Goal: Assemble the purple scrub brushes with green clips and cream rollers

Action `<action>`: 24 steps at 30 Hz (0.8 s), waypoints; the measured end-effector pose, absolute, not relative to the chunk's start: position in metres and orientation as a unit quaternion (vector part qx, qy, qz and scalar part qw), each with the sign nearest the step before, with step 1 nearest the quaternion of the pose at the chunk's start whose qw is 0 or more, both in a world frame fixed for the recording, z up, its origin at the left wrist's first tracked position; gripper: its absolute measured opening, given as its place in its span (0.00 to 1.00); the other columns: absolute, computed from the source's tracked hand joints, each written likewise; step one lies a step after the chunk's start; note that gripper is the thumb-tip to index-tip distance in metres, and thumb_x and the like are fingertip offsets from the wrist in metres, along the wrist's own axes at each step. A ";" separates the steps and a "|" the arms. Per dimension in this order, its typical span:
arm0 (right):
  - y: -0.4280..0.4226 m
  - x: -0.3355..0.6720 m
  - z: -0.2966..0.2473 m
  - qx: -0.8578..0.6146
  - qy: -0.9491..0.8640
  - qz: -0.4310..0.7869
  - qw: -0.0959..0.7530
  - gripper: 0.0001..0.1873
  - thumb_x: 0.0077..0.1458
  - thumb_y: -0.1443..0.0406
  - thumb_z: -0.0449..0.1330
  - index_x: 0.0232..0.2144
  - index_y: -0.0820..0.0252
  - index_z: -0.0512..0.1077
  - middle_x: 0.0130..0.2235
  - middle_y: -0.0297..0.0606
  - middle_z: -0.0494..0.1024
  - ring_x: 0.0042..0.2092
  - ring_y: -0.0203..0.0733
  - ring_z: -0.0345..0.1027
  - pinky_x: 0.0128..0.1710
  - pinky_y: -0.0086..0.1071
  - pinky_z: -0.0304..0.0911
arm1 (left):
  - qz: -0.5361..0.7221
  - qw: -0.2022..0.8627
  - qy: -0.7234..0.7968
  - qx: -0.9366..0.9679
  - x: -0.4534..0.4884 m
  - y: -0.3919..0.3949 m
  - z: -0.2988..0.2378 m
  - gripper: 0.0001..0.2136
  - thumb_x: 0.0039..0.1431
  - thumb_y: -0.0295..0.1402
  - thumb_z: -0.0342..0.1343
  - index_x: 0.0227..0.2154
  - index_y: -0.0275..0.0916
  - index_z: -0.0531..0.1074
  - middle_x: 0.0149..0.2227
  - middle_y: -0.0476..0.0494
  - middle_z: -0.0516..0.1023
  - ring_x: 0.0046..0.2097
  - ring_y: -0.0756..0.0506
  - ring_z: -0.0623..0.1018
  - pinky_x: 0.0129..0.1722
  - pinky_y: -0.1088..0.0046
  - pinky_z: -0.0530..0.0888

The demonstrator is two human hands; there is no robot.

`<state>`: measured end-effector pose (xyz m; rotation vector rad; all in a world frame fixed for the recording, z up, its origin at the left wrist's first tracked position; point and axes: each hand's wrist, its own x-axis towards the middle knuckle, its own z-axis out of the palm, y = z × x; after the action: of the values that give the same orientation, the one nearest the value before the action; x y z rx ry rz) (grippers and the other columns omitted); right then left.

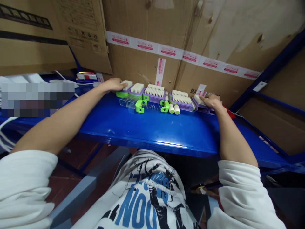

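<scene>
My left hand (pixel 113 84) is closed around the leftmost brush (pixel 126 84) of a row, with its thumb on the white bristles. This brush has a green base; the other bodies are purple. At the opposite end, my right hand (pixel 213 100) grips another brush (pixel 199 102), its fingers partly hidden behind it. Between them stand a small brush (pixel 137 89), a wider brush (pixel 154 91) and another wide brush (pixel 180 98). Just in front lie clear plastic covers (pixel 127 101), a green bracket (pixel 140 106), a second green bracket (pixel 165 106), metal springs (pixel 152 107) and white rollers (pixel 174 109).
The blue table (pixel 147 127) backs onto a tall cardboard sheet (pixel 143 19) with printed tape. Pens and a small box (pixel 87 76) sit at the back left, near white cables (pixel 6 133). Something red (pixel 229 113) lies beyond my right wrist. A blue metal frame (pixel 274 60) rises at right.
</scene>
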<state>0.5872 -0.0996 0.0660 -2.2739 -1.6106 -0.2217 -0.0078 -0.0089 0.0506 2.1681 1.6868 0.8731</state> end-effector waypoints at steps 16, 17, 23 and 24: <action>-0.109 0.563 0.064 -0.802 -0.571 -0.101 0.144 0.45 0.68 0.35 0.58 0.68 0.62 0.80 0.75 0.67 0.70 0.79 0.82 0.55 0.76 0.74 0.53 | 0.349 -0.138 0.479 0.793 0.025 -0.051 0.072 0.22 0.70 0.40 0.54 0.57 0.36 0.84 0.59 0.31 0.87 0.63 0.30 0.82 0.70 0.47 0.75; -0.108 0.559 0.063 -0.799 -0.575 -0.105 0.139 0.44 0.67 0.37 0.60 0.69 0.62 0.79 0.74 0.66 0.71 0.79 0.82 0.55 0.76 0.75 0.52 | 0.357 -0.142 0.441 0.811 0.031 -0.056 0.073 0.21 0.70 0.40 0.54 0.54 0.36 0.85 0.56 0.33 0.88 0.61 0.31 0.82 0.68 0.47 0.76; -0.107 0.551 0.058 -0.786 -0.594 -0.121 0.115 0.42 0.69 0.44 0.60 0.76 0.58 0.71 0.76 0.64 0.69 0.79 0.83 0.54 0.74 0.75 0.55 | 0.317 -0.142 0.335 0.876 0.056 -0.081 0.070 0.19 0.72 0.43 0.53 0.46 0.41 0.88 0.47 0.36 0.89 0.56 0.33 0.82 0.58 0.50 0.79; -0.107 0.550 0.057 -0.785 -0.598 -0.117 0.111 0.41 0.70 0.45 0.59 0.77 0.57 0.70 0.76 0.63 0.70 0.79 0.82 0.56 0.74 0.74 0.57 | 0.307 -0.144 0.334 0.879 0.057 -0.083 0.070 0.19 0.72 0.44 0.53 0.46 0.41 0.88 0.47 0.36 0.89 0.56 0.33 0.82 0.56 0.51 0.80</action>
<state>0.5505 -0.1073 0.0572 -2.3061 -1.7573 -0.3434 0.0571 -0.0831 0.0695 3.0486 1.1575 1.0645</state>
